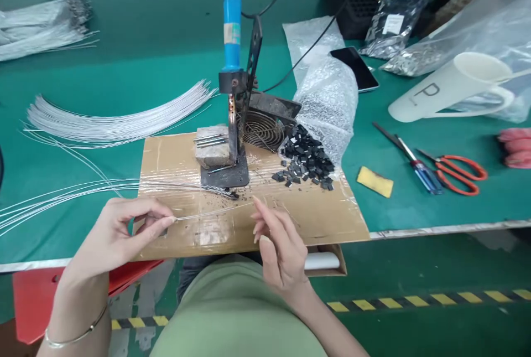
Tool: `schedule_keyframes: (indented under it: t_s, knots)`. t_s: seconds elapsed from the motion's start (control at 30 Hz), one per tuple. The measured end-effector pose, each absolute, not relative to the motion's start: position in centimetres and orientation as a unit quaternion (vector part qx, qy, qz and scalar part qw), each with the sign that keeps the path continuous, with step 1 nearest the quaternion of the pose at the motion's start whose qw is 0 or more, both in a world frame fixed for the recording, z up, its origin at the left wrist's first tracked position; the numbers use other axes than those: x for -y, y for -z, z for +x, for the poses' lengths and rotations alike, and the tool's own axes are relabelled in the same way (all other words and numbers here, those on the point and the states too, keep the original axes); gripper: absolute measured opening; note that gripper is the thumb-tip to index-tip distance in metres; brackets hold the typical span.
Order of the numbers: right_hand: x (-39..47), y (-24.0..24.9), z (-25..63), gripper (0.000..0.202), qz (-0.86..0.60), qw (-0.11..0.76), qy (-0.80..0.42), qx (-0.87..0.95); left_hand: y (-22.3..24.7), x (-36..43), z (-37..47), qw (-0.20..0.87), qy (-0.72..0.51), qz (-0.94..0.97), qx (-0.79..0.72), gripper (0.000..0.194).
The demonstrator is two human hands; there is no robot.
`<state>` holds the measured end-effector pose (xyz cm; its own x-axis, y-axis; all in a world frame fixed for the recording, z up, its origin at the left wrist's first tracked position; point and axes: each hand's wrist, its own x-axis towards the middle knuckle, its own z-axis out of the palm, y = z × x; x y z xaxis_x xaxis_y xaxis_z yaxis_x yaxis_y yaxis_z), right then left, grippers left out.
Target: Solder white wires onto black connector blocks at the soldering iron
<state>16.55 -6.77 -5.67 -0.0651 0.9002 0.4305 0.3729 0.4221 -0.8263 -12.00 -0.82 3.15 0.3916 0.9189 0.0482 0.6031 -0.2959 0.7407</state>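
Observation:
My left hand (139,229) pinches a thin white wire (211,213) low over the cardboard sheet (319,229). The wire runs right, its far end near the fingertips of my right hand (280,241). Those fingers are apart, and I see nothing held between them. Behind the wire, a bunch of thin wires (166,184) lies with dark tips on the cardboard. A blue-handled iron (232,19) hangs upright in a stand over a small block (212,146). Small black pieces (309,158) spill from a bubble-wrap bag (327,108) at the right.
A large wire bundle (120,124) lies at the left. To the right are a yellow sponge (375,181), a screwdriver (423,171), orange-handled scissors (460,171), a white mug (452,88) and a phone (355,69). A small fan (263,127) stands behind the cardboard.

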Motion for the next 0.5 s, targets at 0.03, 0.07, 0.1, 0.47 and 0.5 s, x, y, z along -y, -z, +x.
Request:
schedule_keyframes:
  t_s: [0.03,0.07,0.1,0.47,0.5]
  knots:
    - [6.6,5.6,16.6,0.057,-0.469,0.499,-0.261,0.680,-3.1,0.8,-11.7,0.320,-0.239,0.774,-0.491,0.010]
    - [6.4,5.4,16.6,0.057,-0.470,0.502,-0.259,0.679,-3.1,0.8,-11.5,0.312,-0.237,0.781,-0.486,0.010]
    - [6.3,5.3,16.6,0.058,-0.471,0.505,-0.256,0.676,-3.2,0.7,-11.3,0.300,-0.237,0.788,-0.483,0.010]
    - [6.2,5.5,16.1,0.061,-0.420,0.506,-0.329,0.678,-3.7,1.3,-10.2,0.229,-0.213,0.820,-0.479,0.010]
    - [6.2,5.6,16.1,0.061,-0.416,0.512,-0.334,0.673,-3.9,1.3,-10.1,0.230,-0.202,0.822,-0.481,0.011]
